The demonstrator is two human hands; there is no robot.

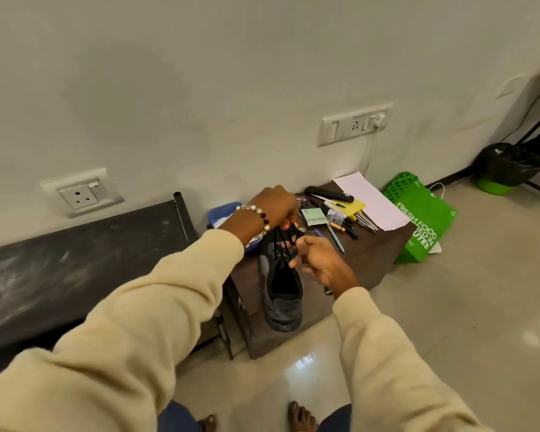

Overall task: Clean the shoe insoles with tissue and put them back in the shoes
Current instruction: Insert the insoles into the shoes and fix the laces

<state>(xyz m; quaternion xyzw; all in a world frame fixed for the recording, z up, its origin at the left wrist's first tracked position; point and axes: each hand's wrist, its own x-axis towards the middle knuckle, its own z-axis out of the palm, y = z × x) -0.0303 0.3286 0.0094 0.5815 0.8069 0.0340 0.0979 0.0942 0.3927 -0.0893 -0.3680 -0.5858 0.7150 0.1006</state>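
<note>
Black shoe point(282, 288) sits on a dark brown cabinet point(368, 254), heel toward the camera and overhanging the near edge, toe toward the wall. Opening faces up; interior dark, cannot tell whether an insole is inside. Left hand point(278, 205), bead bracelet point(256, 218) at the wrist, is over the toe end, fingers pinched closed on the black laces point(282, 238) and drawing them up off the shoe. Right hand point(318, 263) is just right of the tongue, thumb and forefinger closed on a lace end, other fingers loosely curled. Both sleeves cream. Behind the left wrist, a blue tub point(223, 212) with something white in it, mostly hidden by the arm; cannot tell if it is tissue. Back half of the cabinet top is cluttered: a round tin point(301, 199), a small green card point(313, 217), a yellow pad point(353, 207), several pens point(335, 235), a white sheet point(368, 199) at the far corner. Green bag point(420, 219) stands on the tiled floor just right of the cabinet. Dark bench point(75, 254) runs along the wall to the left. Two wall sockets, one low left point(81, 194), one above the cabinet point(354, 124) with a white cable plugged in. Bare toes visible at the bottom edge.
</note>
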